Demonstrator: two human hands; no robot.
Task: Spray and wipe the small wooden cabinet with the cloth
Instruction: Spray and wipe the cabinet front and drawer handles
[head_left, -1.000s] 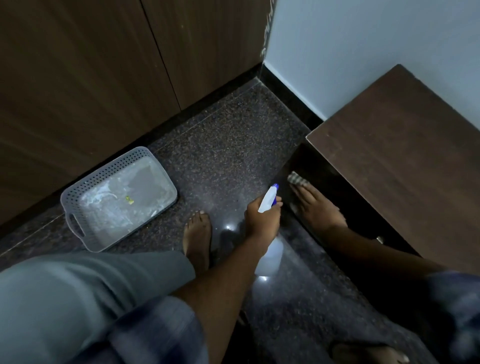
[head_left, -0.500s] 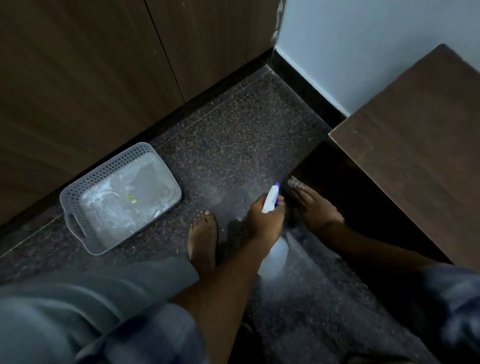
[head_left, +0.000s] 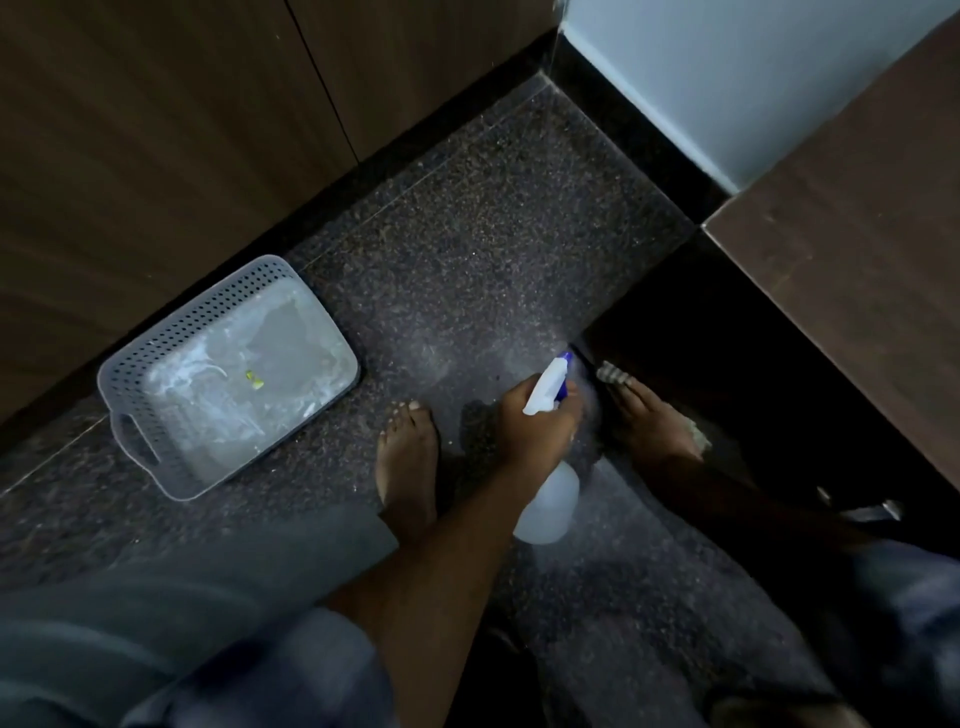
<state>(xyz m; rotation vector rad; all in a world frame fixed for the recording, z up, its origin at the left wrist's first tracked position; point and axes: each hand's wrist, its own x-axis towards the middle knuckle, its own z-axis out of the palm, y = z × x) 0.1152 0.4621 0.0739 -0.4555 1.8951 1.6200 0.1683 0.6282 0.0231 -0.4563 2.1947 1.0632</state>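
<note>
The small wooden cabinet (head_left: 852, 218) stands at the right, its dark brown top lit and its front face in deep shadow. My left hand (head_left: 537, 428) grips a spray bottle (head_left: 549, 499) with a white head and blue nozzle, aimed at the cabinet's low front corner. A faint haze of mist hangs around the nozzle. My right hand (head_left: 649, 423) lies flat low on the cabinet's front, pressing a striped cloth (head_left: 613, 375) whose ends stick out past the fingertips and the wrist.
A grey perforated plastic basket (head_left: 156, 358) lies on the speckled dark stone floor at the left, near tall wooden doors (head_left: 171, 130). My bare foot (head_left: 408, 452) rests between the basket and the bottle. A pale wall (head_left: 727, 78) rises behind the cabinet.
The view has swung left, so the cabinet sits further right in frame. Both hands stay near the cabinet's low corner. A mist haze now shows by the nozzle.
</note>
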